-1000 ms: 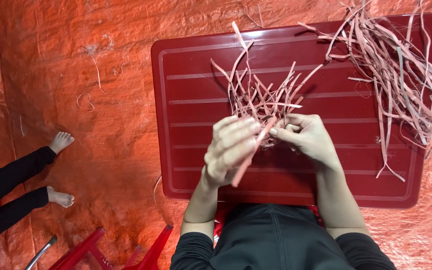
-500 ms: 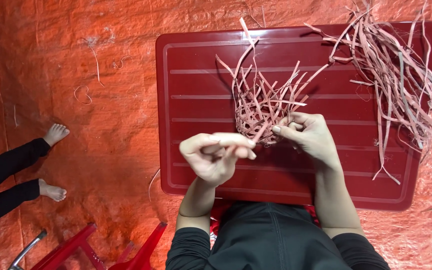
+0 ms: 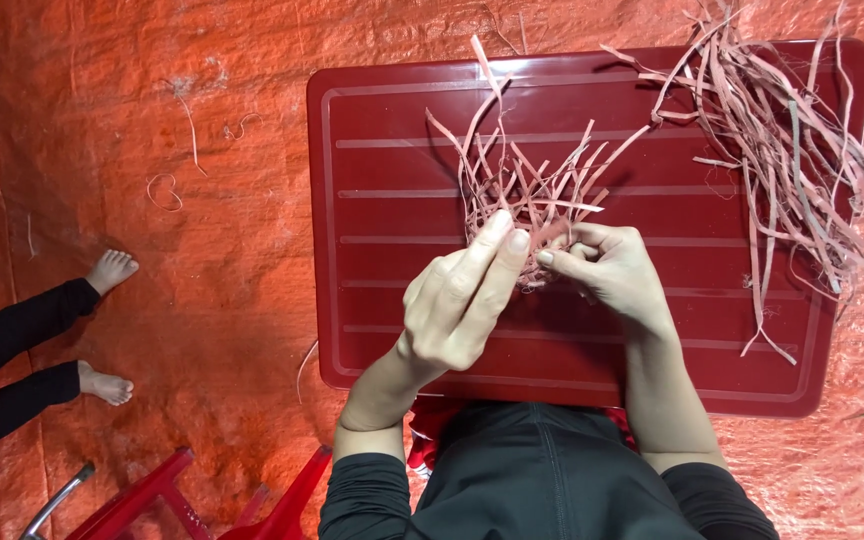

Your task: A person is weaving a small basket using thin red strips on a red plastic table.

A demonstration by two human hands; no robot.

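Observation:
A small piece of weaving made of pink strips (image 3: 527,195) lies on a dark red plastic table (image 3: 392,250), its loose ends fanning upward. My left hand (image 3: 462,295) reaches up to its lower edge, fingers pressed together on the strips. My right hand (image 3: 607,270) pinches the same lower edge from the right. The fingertips of both hands meet at the weave.
A loose heap of long pink strips (image 3: 782,150) covers the table's right end. An orange tarp (image 3: 152,120) spreads over the floor. Another person's bare feet (image 3: 107,325) and dark trouser legs show at the left. Red chair legs (image 3: 212,500) stand at the bottom left.
My left hand dropped away from the weave half a second ago and has now come back up to it. My right hand stayed on the weave throughout.

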